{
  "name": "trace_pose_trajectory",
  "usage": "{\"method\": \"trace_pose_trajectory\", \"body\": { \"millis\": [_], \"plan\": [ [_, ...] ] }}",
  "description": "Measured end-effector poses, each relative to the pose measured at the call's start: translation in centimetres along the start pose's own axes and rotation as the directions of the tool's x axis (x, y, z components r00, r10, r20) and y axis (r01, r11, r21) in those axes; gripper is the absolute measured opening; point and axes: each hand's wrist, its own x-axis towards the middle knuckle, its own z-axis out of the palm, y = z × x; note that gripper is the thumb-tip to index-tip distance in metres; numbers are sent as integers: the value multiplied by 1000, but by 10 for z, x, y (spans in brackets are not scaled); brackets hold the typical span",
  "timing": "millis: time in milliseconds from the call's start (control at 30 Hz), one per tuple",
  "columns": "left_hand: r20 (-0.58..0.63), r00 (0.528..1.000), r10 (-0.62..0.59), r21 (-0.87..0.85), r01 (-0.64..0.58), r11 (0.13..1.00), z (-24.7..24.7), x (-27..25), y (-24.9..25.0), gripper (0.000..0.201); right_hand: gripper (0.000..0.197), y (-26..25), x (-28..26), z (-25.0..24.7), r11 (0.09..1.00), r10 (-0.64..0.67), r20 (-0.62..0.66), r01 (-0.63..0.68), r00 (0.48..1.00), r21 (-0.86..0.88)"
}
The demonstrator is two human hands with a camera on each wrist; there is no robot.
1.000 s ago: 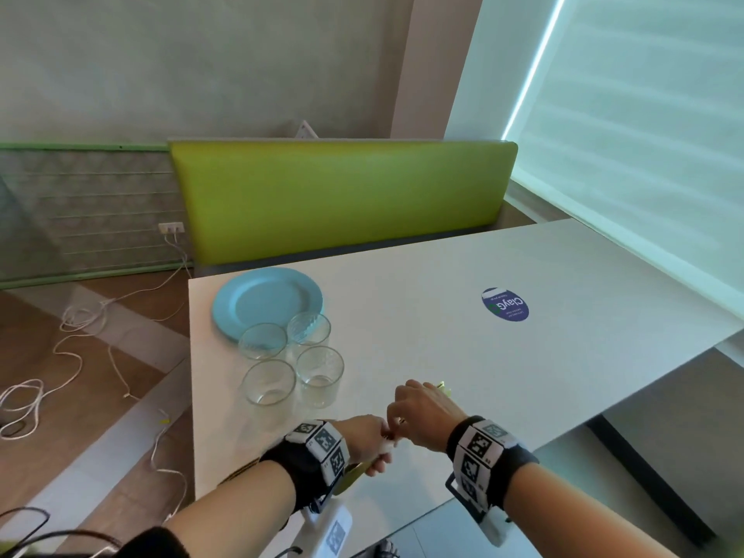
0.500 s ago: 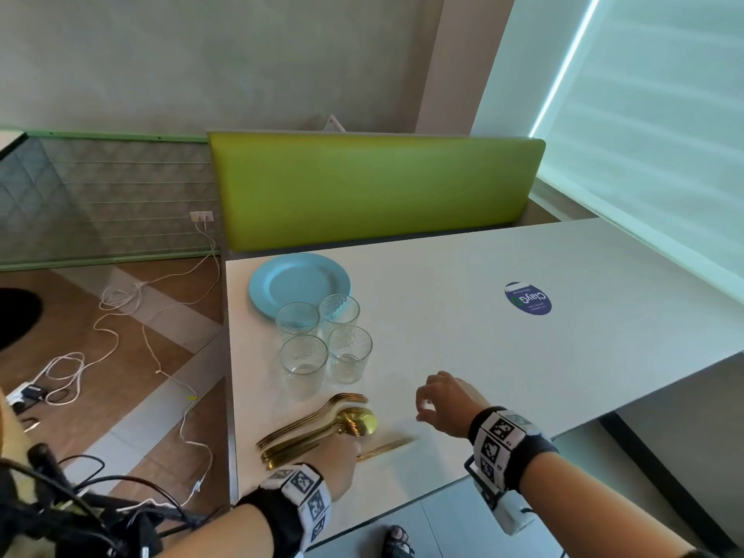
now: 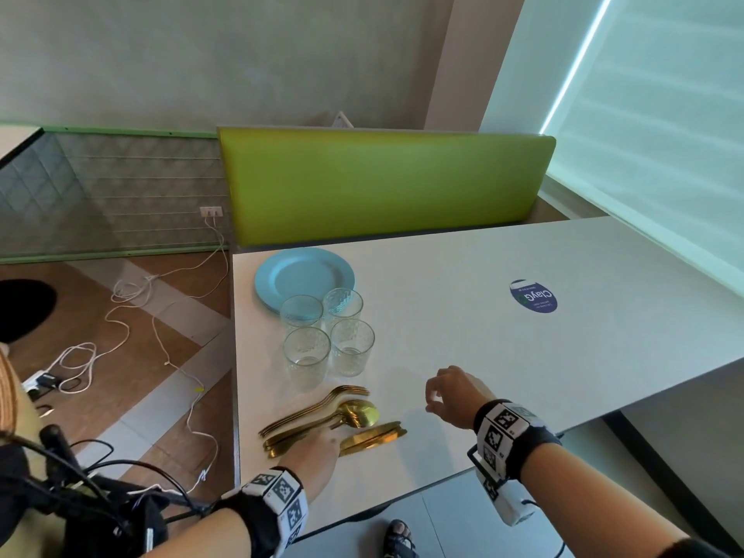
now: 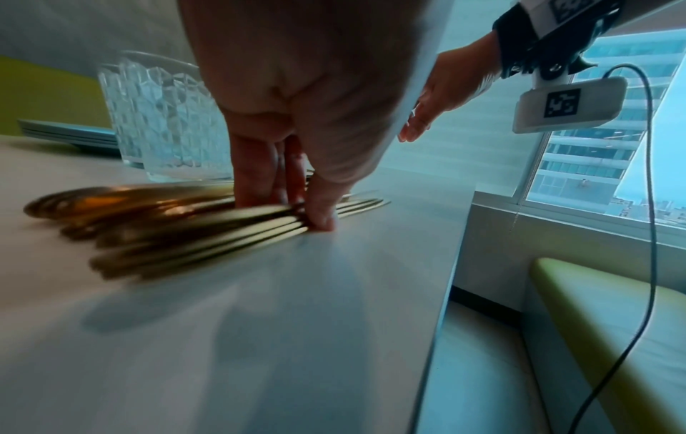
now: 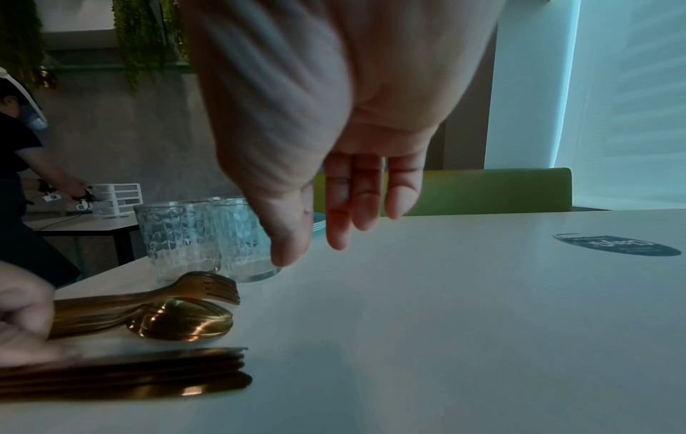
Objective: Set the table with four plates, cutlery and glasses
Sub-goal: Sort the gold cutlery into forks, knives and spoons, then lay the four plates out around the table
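Note:
A stack of blue plates [image 3: 304, 275] lies at the far left of the white table [image 3: 503, 364]. Several clear glasses [image 3: 328, 336] stand just in front of it. Nearer me lie gold forks [image 3: 346, 392], gold spoons [image 3: 358, 412] and gold knives [image 3: 374, 434]. My left hand [image 3: 328, 443] is down on the cutlery; in the left wrist view its thumb and fingers [image 4: 260, 188] pinch the stack of knives [image 4: 356, 205]. My right hand [image 3: 432, 400] hovers right of the cutlery, fingers loose and empty, as the right wrist view shows [image 5: 315, 243].
A green bench back [image 3: 382, 183] runs along the table's far side. A round blue sticker [image 3: 533, 296] marks the table's right half. White cables [image 3: 137, 312] lie on the floor to the left. Another person [image 5: 15, 146] stands at a far table.
A second ago both hands held the cutlery together at the near edge. Now it lies sorted on the table, and the right hand has let go and drawn off to the right.

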Motion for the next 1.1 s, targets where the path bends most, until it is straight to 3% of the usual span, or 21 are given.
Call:
{"method": "trace_pose_trajectory", "body": {
  "millis": [167,267,433,567,667,767,933,1000,1100],
  "plan": [
    [108,971,-213,40,210,977,-3,-2,1,60,20,1,-1,0,1000,10,-2,-10,1000,15],
    [106,969,-223,116,211,971,-2,-2,1,60,20,0,-1,0,1000,12,-1,-12,1000,24],
    [137,962,-235,179,209,961,-9,0,0,34,20,-2,-2,-1,999,29,6,-29,1000,26],
    [142,969,-203,202,172,964,-20,3,-1,31,19,-1,0,-6,998,46,3,-46,999,31],
    [72,987,-143,155,130,979,-37,14,-1,32,19,1,2,-11,998,59,2,-59,998,38],
    [-87,993,-78,45,82,996,-70,29,-2,27,19,4,10,-18,997,67,17,-68,998,39],
    [-304,938,-167,-153,124,980,-151,70,-19,25,17,10,44,-40,993,91,24,-93,996,77],
    [-319,917,-239,-229,170,959,-181,91,-38,21,14,12,65,-51,988,99,33,-102,995,119],
    [-219,912,-346,-316,269,910,-217,121,-81,23,6,12,104,-66,971,111,41,-118,993,209]
  ]
}}
